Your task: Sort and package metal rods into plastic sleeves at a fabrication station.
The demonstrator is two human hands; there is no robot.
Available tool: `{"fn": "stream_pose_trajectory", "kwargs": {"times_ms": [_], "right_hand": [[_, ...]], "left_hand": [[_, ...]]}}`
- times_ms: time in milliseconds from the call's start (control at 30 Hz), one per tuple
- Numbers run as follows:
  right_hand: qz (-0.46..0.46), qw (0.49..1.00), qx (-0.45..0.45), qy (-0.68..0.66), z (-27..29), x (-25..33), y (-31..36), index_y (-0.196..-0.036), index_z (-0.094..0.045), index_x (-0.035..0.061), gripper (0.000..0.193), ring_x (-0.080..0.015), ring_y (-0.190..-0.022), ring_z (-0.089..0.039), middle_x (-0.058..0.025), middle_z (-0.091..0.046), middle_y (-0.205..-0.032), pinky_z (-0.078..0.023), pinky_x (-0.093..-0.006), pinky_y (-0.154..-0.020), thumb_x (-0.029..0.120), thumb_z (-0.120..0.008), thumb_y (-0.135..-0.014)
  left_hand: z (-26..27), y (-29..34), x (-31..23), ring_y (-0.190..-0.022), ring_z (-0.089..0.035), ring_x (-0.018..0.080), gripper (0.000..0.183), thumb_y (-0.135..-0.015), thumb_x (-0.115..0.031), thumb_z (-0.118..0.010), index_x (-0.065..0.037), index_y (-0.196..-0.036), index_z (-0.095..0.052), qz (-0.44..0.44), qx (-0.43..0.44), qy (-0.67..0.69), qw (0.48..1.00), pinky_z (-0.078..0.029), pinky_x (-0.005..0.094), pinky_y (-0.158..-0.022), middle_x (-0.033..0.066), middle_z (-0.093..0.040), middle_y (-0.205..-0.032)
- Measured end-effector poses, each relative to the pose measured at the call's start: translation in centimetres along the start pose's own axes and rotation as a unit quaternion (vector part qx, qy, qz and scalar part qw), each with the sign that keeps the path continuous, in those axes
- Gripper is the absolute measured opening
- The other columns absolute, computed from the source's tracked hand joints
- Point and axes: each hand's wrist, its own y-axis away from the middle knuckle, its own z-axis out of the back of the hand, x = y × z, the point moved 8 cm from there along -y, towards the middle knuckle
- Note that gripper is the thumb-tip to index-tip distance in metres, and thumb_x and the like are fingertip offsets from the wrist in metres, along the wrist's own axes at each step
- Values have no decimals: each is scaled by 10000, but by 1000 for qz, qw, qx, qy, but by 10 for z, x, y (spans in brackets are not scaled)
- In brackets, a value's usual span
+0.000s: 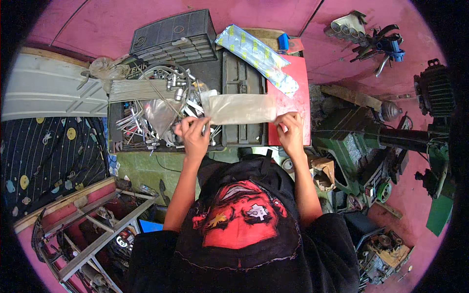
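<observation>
Across the black tray (237, 133), you hold one clear plastic bag (243, 108) stretched between two hands: your left hand (194, 133) pinches its left end, your right hand (290, 129) its lower right corner. Behind the tray's left side stands one grey drawer cabinet (171, 38); over its right rear lies one patterned packet (259, 56). Left of the tray, the metal tools (134, 122) overlap too much to count, and your bag hides the tray's middle. Right of it, the red panel (304, 97) offers you some bare surface.
</observation>
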Motion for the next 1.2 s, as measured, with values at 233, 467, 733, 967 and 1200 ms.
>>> {"fn": "stream_pose_trajectory", "kwargs": {"times_ms": [233, 467, 733, 967, 1200], "right_hand": [[-77, 993, 69, 57, -15, -29, 31, -970, -761, 60, 172, -347, -1091, -622, -113, -752, -1014, -420, -472, -999, 20, -740, -804], [-88, 991, 98, 39, -33, -24, 15, -1135, -782, 80, 309, -330, -1117, -619, -115, -776, -1070, -407, -467, -1040, 124, -813, -831], [-77, 995, 66, 9, -42, -30, 24, -1173, -776, 89, 389, -307, -1031, -631, -85, -756, -916, -414, -448, -1019, 39, -779, -787], [-134, 986, 98, -3, -45, -44, 28, -1223, -749, 80, 405, -297, -1013, -638, -84, -750, -921, -416, -461, -1006, 115, -803, -824], [-159, 981, 106, 40, -53, -48, 22, -1097, -768, 63, 300, -346, -1034, -614, -119, -728, -933, -409, -483, -970, 194, -817, -832]], "left_hand": [[-17, 45, 19, -1196, -599, 246, 361, -806, -123, -809, -146, -1165, -775, 74, 101, -32, 992, -285, 491, -1092, 19, -761, -1081], [-28, 31, 3, -1213, -583, 264, 399, -807, -213, -870, -143, -1188, -774, 62, 119, -23, 991, -290, 491, -1093, 33, -762, -1126], [-43, 39, 1, -1177, -588, 258, 291, -801, -136, -863, -160, -1083, -795, 51, 166, -46, 984, -313, 487, -1080, 15, -761, -1064], [-37, 43, 1, -1105, -612, 242, 201, -779, -76, -842, -142, -962, -789, 32, 121, -40, 991, -327, 480, -1046, 9, -742, -940], [-37, 39, -10, -1106, -613, 242, 206, -777, -69, -843, -143, -961, -789, 17, 121, -32, 992, -324, 476, -1042, 7, -733, -934]]}}
